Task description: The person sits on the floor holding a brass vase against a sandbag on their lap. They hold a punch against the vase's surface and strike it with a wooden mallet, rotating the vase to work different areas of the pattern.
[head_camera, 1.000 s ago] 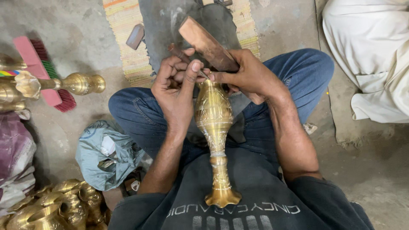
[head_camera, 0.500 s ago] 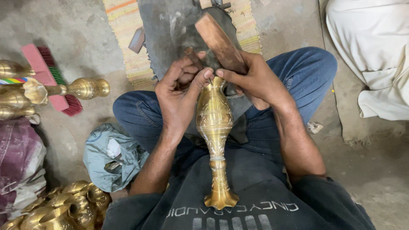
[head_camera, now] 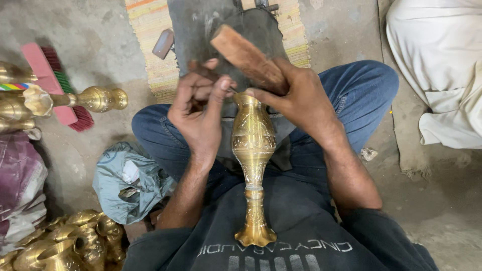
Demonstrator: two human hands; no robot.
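An engraved brass vase (head_camera: 253, 155) lies along my lap, its foot against my dark shirt and its mouth pointing away. My left hand (head_camera: 200, 111) rests at the vase's mouth, fingers pinched on a thin tool that is mostly hidden. My right hand (head_camera: 296, 95) grips a wooden-handled tool (head_camera: 246, 56) just above the mouth, the handle angled up and to the left. Both hands meet at the rim.
Several brass vases (head_camera: 65, 243) lie heaped at lower left, and another brass piece (head_camera: 98, 98) lies at the left by a pink brush (head_camera: 50, 83). A grey bag (head_camera: 125, 183) sits by my knee. A striped mat (head_camera: 155, 45) and dark cloth lie ahead; white cloth (head_camera: 442, 70) at right.
The view has shifted slightly. My hands stay at the vase's mouth, the wooden handle has tilted a little, and the vase has barely moved.
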